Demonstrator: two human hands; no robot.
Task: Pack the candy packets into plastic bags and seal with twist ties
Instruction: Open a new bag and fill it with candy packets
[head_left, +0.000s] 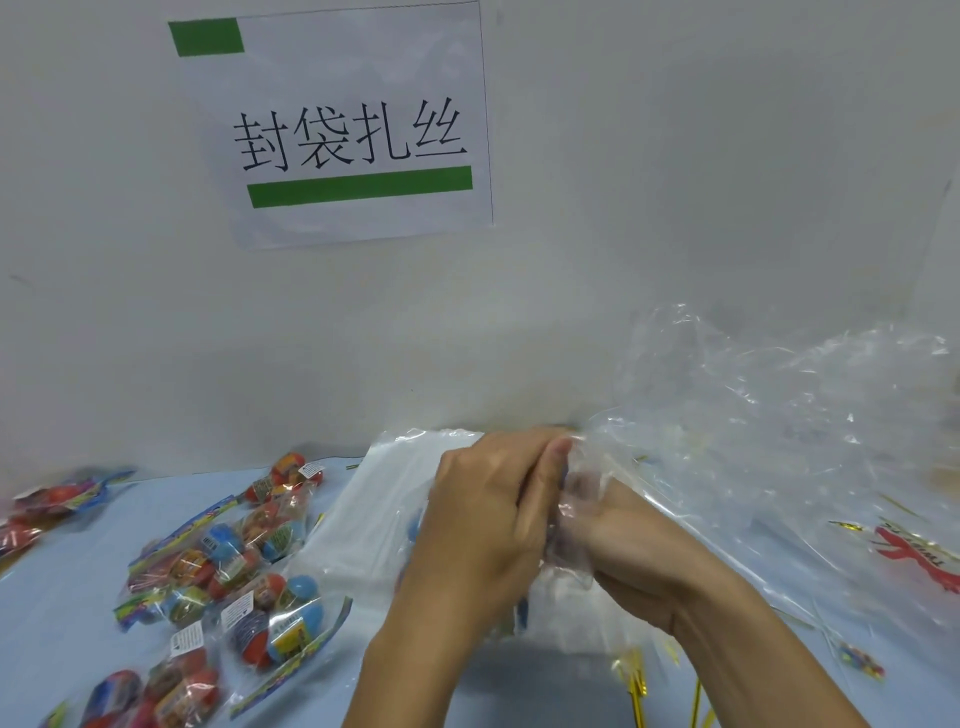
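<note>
Pale blue table (78, 561) meets a grey wall carrying a paper sign (343, 124) with green bars. Both forearms reach in from the near edge and meet at the middle. Left hand (483, 525) lies knuckles-up, fingers curled, pinching the clear plastic bag (727, 457) that billows toward the right edge. Right hand (618, 540) is closed around the same film, thumb side toward the left hand. Candy packets (228, 577) lie scattered along the left side; gold twist ties (639, 686) lie at the near edge.
</note>
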